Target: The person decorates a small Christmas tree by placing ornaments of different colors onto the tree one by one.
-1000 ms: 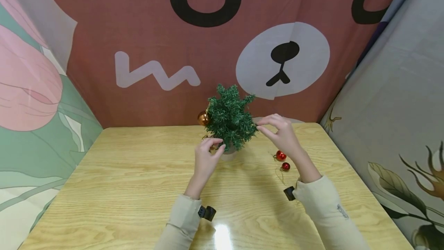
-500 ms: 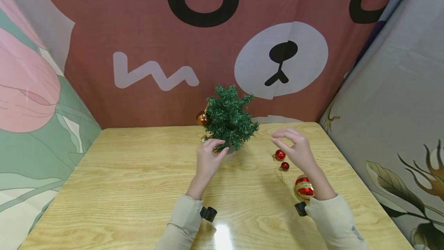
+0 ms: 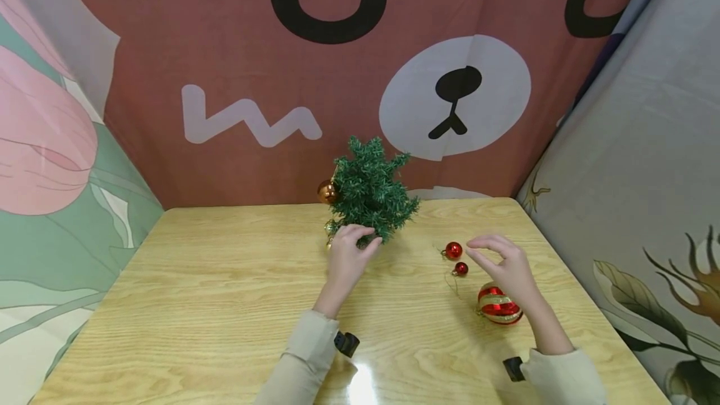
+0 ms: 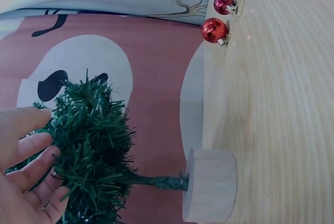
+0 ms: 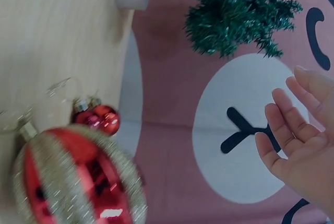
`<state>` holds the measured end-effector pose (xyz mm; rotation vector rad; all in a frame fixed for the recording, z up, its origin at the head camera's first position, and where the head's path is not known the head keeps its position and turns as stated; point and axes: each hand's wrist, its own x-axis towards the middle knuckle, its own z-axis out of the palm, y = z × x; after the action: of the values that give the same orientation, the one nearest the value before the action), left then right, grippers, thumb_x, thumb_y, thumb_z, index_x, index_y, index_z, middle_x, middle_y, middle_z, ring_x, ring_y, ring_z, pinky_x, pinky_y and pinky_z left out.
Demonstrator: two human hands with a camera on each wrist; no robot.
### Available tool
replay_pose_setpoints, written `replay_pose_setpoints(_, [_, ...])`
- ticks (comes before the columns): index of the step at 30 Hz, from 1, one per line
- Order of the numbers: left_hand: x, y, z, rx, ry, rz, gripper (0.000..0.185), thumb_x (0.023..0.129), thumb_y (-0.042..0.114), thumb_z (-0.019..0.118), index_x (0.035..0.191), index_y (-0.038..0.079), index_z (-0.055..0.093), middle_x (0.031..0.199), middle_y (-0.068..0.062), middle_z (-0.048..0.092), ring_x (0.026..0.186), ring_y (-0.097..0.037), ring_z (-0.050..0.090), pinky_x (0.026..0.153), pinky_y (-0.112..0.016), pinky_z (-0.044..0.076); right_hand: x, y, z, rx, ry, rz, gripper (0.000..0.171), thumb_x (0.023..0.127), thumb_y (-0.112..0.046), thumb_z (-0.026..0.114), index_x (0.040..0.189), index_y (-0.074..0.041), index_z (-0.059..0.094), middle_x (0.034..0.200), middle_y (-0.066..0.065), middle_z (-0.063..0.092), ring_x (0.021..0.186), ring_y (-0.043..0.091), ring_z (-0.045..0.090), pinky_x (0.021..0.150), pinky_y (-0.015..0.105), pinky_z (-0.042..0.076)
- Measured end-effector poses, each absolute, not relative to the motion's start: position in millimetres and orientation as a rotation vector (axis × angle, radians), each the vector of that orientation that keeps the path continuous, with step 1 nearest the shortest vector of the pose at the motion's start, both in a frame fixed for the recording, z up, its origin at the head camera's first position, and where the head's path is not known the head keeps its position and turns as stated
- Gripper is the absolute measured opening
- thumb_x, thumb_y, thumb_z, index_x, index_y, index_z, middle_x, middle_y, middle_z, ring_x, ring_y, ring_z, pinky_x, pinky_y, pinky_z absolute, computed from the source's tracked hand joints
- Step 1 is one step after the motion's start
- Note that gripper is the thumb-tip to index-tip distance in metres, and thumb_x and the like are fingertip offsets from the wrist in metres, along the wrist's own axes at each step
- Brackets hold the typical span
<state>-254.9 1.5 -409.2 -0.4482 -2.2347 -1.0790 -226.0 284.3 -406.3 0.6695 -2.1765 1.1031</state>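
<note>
One small green tree (image 3: pixel 371 192) stands on its round wooden base (image 4: pixel 210 185) at the far middle of the tabletop (image 3: pixel 197 305), one gold bauble (image 3: pixel 327 192) hanging at its left; the left hand (image 3: pixel 349 255) touches its lower branches with relaxed fingers (image 4: pixel 31 169). The right hand (image 3: pixel 506 264) hovers loosely spread, holding nothing, just above one large red-and-gold striped bauble (image 3: pixel 497 306) and beside two small red baubles (image 3: pixel 453 250); all three lie on the tabletop right of the tree.

Right hand (image 3: pixel 503 264) is drawn back from the tree (image 3: pixel 371 192) toward the near right of the table, now over the small red baubles (image 3: pixel 453 250); the striped bauble (image 3: pixel 498 305) is thereby uncovered; left hand (image 3: pixel 349 255) is shifted slightly up into the lower branches.
</note>
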Motion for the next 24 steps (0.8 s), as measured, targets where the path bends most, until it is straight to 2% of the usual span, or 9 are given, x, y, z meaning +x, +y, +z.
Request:
replay_pose_setpoints(3, [-256, 4, -411, -0.421, -2.268, -1.058, 0.022, 0.076, 0.02, 0.072, 0.09, 0.004, 0.07, 0.089, -0.009, 0.064, 0.083, -0.021, 0.056, 0.07, -0.034, 0.048, -224, 297, -419, 0.631, -2.212, 1.108, 0.017, 0.076, -0.003, 0.068, 0.091, -0.011, 0.069, 0.093, 0.002, 0.062, 0.091, 0.011, 0.054, 0.075, 0.014, 0.042])
replay_pose_setpoints(7, [-257, 6, -413, -0.411, -2.267, -1.02, 0.023, 0.075, 0.021, 0.073, 0.09, 0.004, 0.07, 0.088, -0.008, 0.064, 0.081, -0.021, 0.055, 0.068, -0.032, 0.048, -207, 299, -412, 0.499, -2.332, 1.039, 0.015, 0.077, -0.003, 0.068, 0.092, -0.005, 0.068, 0.094, 0.007, 0.061, 0.092, 0.003, 0.05, 0.076, 0.009, 0.038])
replay_pose_setpoints(8, [-258, 7, -413, -0.412, -2.262, -1.008, 0.023, 0.075, 0.021, 0.073, 0.09, 0.004, 0.071, 0.087, -0.007, 0.064, 0.08, -0.02, 0.055, 0.068, -0.032, 0.048, -201, 298, -407, 0.468, -2.357, 1.047, 0.015, 0.077, -0.004, 0.068, 0.092, -0.002, 0.067, 0.094, 0.01, 0.06, 0.093, 0.007, 0.051, 0.079, 0.014, 0.04])
replay_pose_setpoints(9, [-258, 8, -413, -0.412, -2.257, -0.997, 0.022, 0.075, 0.021, 0.073, 0.089, 0.004, 0.071, 0.086, -0.007, 0.064, 0.08, -0.02, 0.056, 0.067, -0.032, 0.048, -207, 310, -423, 0.5, -2.341, 1.096, 0.017, 0.079, -0.007, 0.067, 0.095, -0.002, 0.066, 0.098, 0.01, 0.06, 0.096, 0.008, 0.051, 0.081, 0.017, 0.041])
replay_pose_setpoints(11, [-259, 9, -413, -0.412, -2.247, -0.981, 0.021, 0.075, 0.02, 0.073, 0.088, 0.004, 0.071, 0.085, -0.007, 0.064, 0.079, -0.02, 0.056, 0.067, -0.032, 0.048, -203, 315, -427, 0.477, -2.362, 1.086, 0.021, 0.079, -0.008, 0.068, 0.098, 0.0, 0.065, 0.1, 0.013, 0.059, 0.098, 0.013, 0.05, 0.08, 0.022, 0.041])
replay_pose_setpoints(14, [-260, 10, -413, -0.406, -2.245, -0.977, 0.02, 0.075, 0.02, 0.073, 0.089, 0.005, 0.071, 0.085, -0.007, 0.064, 0.079, -0.02, 0.056, 0.067, -0.031, 0.048, -197, 321, -432, 0.456, -2.391, 1.085, 0.029, 0.077, -0.008, 0.07, 0.103, 0.002, 0.063, 0.107, 0.018, 0.055, 0.099, 0.029, 0.048, 0.077, 0.027, 0.04])
replay_pose_setpoints(15, [-260, 10, -413, -0.407, -2.247, -0.981, 0.02, 0.075, 0.019, 0.072, 0.089, 0.004, 0.071, 0.085, -0.007, 0.064, 0.079, -0.02, 0.056, 0.067, -0.032, 0.048, -195, 322, -434, 0.45, -2.406, 1.065, 0.031, 0.076, -0.008, 0.07, 0.104, 0.003, 0.062, 0.109, 0.018, 0.054, 0.1, 0.029, 0.047, 0.075, 0.023, 0.037])
replay_pose_setpoints(17, [-260, 11, -413, -0.408, -2.249, -0.988, 0.02, 0.076, 0.019, 0.072, 0.089, 0.004, 0.071, 0.086, -0.008, 0.064, 0.079, -0.021, 0.056, 0.067, -0.031, 0.048, -182, 314, -420, 0.378, -2.467, 0.984, 0.036, 0.073, -0.003, 0.072, 0.105, 0.007, 0.06, 0.109, 0.022, 0.051, 0.1, 0.033, 0.044, 0.073, 0.022, 0.036])
replay_pose_setpoints(24, [-260, 10, -412, -0.42, -2.207, -0.991, 0.018, 0.075, 0.016, 0.072, 0.088, 0.004, 0.071, 0.084, -0.008, 0.064, 0.078, -0.021, 0.057, 0.065, -0.032, 0.049, -174, 326, -431, 0.301, -2.582, 0.992, 0.05, 0.072, -0.008, 0.074, 0.115, 0.008, 0.053, 0.114, 0.026, 0.044, 0.102, 0.041, 0.041, 0.075, 0.052, 0.037])
